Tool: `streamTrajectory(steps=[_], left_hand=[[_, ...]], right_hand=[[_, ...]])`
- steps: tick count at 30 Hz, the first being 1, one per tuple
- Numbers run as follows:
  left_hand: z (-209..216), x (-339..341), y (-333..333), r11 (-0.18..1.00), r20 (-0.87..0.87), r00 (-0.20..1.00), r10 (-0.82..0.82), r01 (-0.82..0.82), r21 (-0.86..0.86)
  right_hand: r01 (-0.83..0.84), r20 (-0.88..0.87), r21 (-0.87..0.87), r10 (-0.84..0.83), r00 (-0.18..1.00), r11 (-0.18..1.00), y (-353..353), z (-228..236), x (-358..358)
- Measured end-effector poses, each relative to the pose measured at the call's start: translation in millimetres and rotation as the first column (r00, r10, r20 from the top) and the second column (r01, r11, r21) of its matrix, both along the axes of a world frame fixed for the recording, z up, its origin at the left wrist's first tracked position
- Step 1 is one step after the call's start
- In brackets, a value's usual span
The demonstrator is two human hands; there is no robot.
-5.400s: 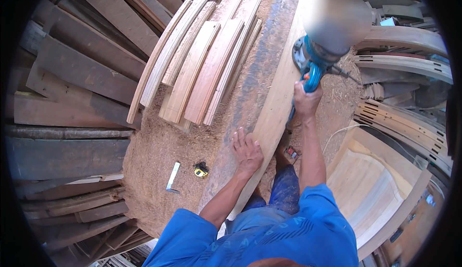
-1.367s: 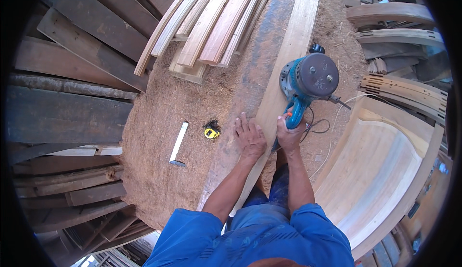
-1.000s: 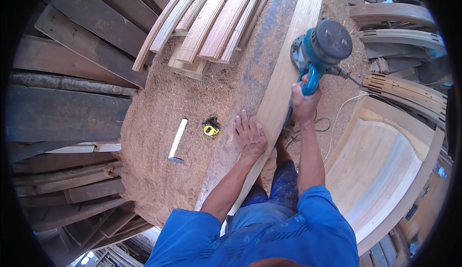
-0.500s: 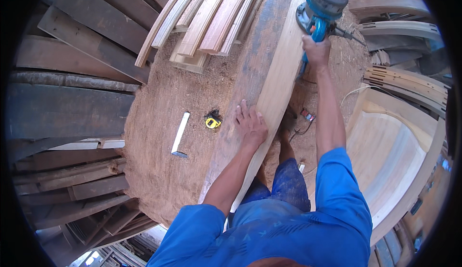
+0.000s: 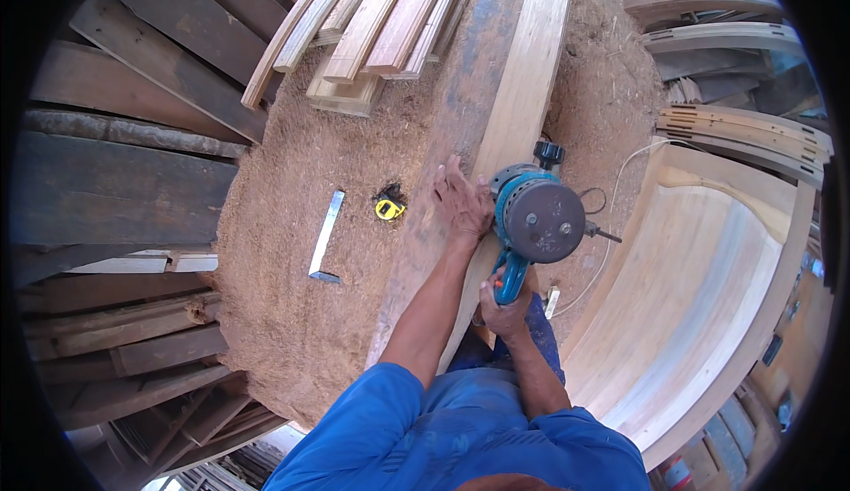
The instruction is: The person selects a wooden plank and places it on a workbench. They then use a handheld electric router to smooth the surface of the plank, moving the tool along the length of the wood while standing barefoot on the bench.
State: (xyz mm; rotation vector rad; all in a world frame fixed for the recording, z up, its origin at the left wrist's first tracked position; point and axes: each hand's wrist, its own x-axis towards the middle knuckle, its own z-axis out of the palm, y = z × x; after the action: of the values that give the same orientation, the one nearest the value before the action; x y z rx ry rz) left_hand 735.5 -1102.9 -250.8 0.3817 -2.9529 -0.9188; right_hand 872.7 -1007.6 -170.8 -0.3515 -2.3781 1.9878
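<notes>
A teal router (image 5: 542, 216) with a round dark motor cap and a black side knob sits on the right edge of a long pale wooden board (image 5: 522, 84). My right hand (image 5: 505, 309) is closed around its rear handle, close to my body. My left hand (image 5: 463, 203) lies on the wood just left of the router, fingers spread. That hand spans the pale board and the darker, worn plank (image 5: 452, 110) beside it. The router's base and bit are mostly hidden under its body.
Left of the plank, a yellow tape measure (image 5: 388, 208) and a try square (image 5: 328, 236) lie on sawdust. Planed strips (image 5: 372, 26) are stacked at the far left. A curved-top wooden panel (image 5: 682, 287) leans at the right. A pale cord (image 5: 611, 216) loops beside it.
My right hand has drawn the router from the far part of the board back toward my body, beside my left hand. My left hand stays in about the same spot.
</notes>
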Motion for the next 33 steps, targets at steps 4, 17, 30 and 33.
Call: streamTrajectory(steps=[4,17,30,33], left_hand=[[5,1,1,0.998,-0.014,0.999,0.033,-0.032,0.053],[-6,3,7,0.990,-0.028,0.999,-0.043,0.039,-0.132],[2,-1,10,0.981,0.039,0.998,-0.049,0.056,-0.187],[6,-4,14,0.977,0.096,0.993,-0.075,0.092,-0.190]], right_hand=[[0.053,0.030,-0.046,-0.052,0.998,0.998,-3,-3,-21],[0.075,-0.092,-0.033,-0.078,0.993,0.997,10,-29,-90],[0.135,-0.076,-0.108,-0.144,0.987,0.985,49,-41,-235],[0.140,-0.216,0.030,-0.131,0.968,0.990,84,-61,-320]])
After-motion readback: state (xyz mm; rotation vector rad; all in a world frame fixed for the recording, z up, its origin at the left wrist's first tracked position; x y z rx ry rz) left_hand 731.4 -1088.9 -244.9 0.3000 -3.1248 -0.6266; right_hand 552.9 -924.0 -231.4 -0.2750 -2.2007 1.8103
